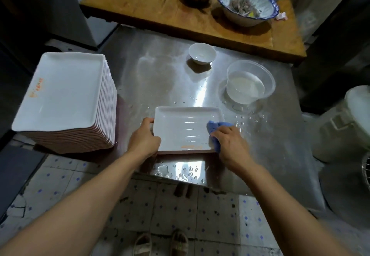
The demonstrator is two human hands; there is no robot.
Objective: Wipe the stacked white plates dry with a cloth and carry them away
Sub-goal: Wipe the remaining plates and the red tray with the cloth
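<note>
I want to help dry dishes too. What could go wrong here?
The plate lies close to the wet steel table's front edge; gripped only at its left rim by the left hand, it might slide off as the right hand rubs the blue cloth across it. The tall plate stack sits at the table's left edge, so a bump could topple it.

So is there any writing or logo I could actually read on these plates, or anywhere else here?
Top plate of the stack: orange print near its left edge, too blurred to read.
Plate being wiped: an orange mark along its near edge, too small and blurred to read.
Nothing else in view carries readable words, numbers or signs.
</note>
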